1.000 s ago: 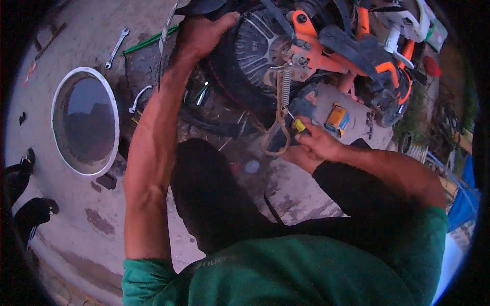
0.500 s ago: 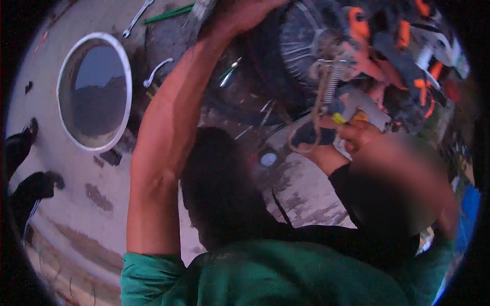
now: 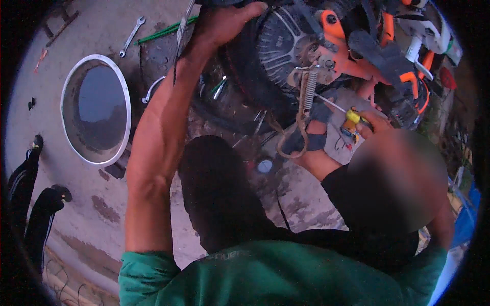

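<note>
My right hand (image 3: pixel 375 123) is closed around the yellow and dark handle of a screwdriver (image 3: pixel 352 115). The thin shaft points up and left, its tip near the long coil spring (image 3: pixel 310 87) on a rusty bent stand (image 3: pixel 301 135). At the top, my left hand (image 3: pixel 224 24) reaches to the black tyre (image 3: pixel 244 66), thumb stretched out to the right. Its other fingers are hidden, so I cannot see what they grip. Within the tyre sits a ribbed dark hub (image 3: pixel 278 46), beside a reddish-orange frame part (image 3: pixel 347 64).
Left of my arm stands a round basin (image 3: pixel 127 109) of dark water. Wrenches (image 3: pixel 131 36), a green rod (image 3: pixel 171 29) and small tools lie on the ground. A round gauge (image 3: pixel 265 166) lies near my knee. Another person's legs (image 3: pixel 38 219) show at the left edge.
The view has shifted slightly and sharpened. The screwdriver's shaft now shows beside the spring, and the handle sits a little further right. My left hand stays by the tyre.
</note>
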`<state>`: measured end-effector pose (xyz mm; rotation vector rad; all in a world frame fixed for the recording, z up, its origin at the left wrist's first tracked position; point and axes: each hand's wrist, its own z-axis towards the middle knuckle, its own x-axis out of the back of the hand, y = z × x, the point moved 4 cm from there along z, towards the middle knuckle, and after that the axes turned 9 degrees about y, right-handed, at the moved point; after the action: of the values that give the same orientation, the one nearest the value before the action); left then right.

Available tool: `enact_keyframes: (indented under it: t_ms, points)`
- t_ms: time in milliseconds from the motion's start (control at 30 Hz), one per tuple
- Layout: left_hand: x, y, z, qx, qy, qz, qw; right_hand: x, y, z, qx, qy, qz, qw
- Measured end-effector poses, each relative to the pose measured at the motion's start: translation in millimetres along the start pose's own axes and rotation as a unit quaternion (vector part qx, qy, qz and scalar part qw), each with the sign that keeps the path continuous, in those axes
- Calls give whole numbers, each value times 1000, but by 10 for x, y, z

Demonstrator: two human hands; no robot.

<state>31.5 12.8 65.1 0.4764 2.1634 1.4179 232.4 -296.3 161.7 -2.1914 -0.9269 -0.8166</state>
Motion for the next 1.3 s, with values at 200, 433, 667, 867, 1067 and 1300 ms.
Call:
enact_keyframes:
  t_ms: [200, 433, 667, 867, 1067, 1300]
  points:
    - [98, 53, 25, 19, 48, 150, 987, -187, -2, 469, -61, -19, 47, 997]
    - [177, -62, 73, 46, 61, 176, 982, -301, 25, 647, 111, 89, -63, 988]
    - [31, 134, -64, 150, 76, 175, 970, -361, -47, 793, 85, 93, -74, 989]
    - [150, -30, 105, 91, 65, 182, 977, -316, -246, 965, 143, 95, -60, 983]
    - [139, -51, 167, 62, 54, 168, 982, -596, -174, 1105, 137, 54, -43, 988]
    - [148, -34, 168, 55, 52, 162, 984, -617, -208, 1118, 205, 111, -52, 971]
